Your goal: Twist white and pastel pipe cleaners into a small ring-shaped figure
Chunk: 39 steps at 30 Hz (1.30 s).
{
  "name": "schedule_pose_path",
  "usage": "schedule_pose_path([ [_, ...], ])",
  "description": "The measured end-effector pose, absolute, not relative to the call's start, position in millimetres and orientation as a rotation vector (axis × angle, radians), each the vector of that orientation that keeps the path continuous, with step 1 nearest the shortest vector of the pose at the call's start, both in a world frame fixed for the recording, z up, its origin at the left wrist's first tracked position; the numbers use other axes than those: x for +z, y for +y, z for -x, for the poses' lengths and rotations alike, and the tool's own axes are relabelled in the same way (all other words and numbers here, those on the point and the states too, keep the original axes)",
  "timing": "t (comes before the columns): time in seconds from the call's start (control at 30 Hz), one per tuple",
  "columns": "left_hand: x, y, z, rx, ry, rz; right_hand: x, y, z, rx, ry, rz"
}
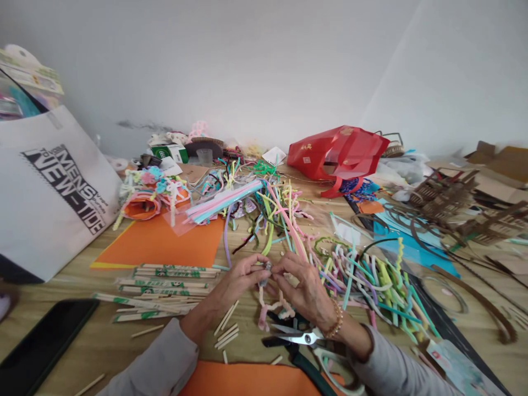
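Observation:
My left hand point(248, 276) and my right hand point(303, 286) meet at the middle of the table, fingertips pinched together on a small grey fuzzy piece point(267, 267). A pale pink and cream pipe cleaner strand point(263, 307) hangs below the fingers, over the table. Under my right hand lie scissors point(307, 337) with their blades apart, beside a dark-handled tool point(307, 366). Short wooden sticks point(226, 335) are scattered to the left of the scissors. Part of the held piece is hidden by the fingers.
Pipe cleaners point(367, 280) are heaped at the right and centre. Wrapped chopsticks point(165, 287), orange sheets point(165, 242) and a black phone point(45, 344) are on the left. A white bag point(49, 187) stands far left; a red bag point(338, 151) lies behind, with brown baskets point(445, 195) at right.

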State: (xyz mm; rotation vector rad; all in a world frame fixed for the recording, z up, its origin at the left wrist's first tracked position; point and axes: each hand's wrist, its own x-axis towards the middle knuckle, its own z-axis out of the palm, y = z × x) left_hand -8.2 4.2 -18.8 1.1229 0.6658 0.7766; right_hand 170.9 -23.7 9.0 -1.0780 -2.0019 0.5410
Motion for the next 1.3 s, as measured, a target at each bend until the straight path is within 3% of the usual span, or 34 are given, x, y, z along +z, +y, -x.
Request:
schedule_pose_path([
  [0.17,-15.0,3.9,9.4,0.753,0.677,-1.146,8.0,-22.6,-171.2,0.639,-1.944,1.118],
  [0.6,-14.2,1.0,11.2,0.714,0.676,-1.291,-5.4,-4.8,-184.7,1.394,-1.731,1.065],
  [1.13,-11.3,-4.3,8.6,0.697,0.719,-1.421,-9.7,-4.9,-184.4,1.462,-1.669,0.987],
  [1.3,-11.3,-4.2,9.1,0.728,0.687,-1.448,2.9,-13.7,-181.1,1.099,-1.855,1.074],
])
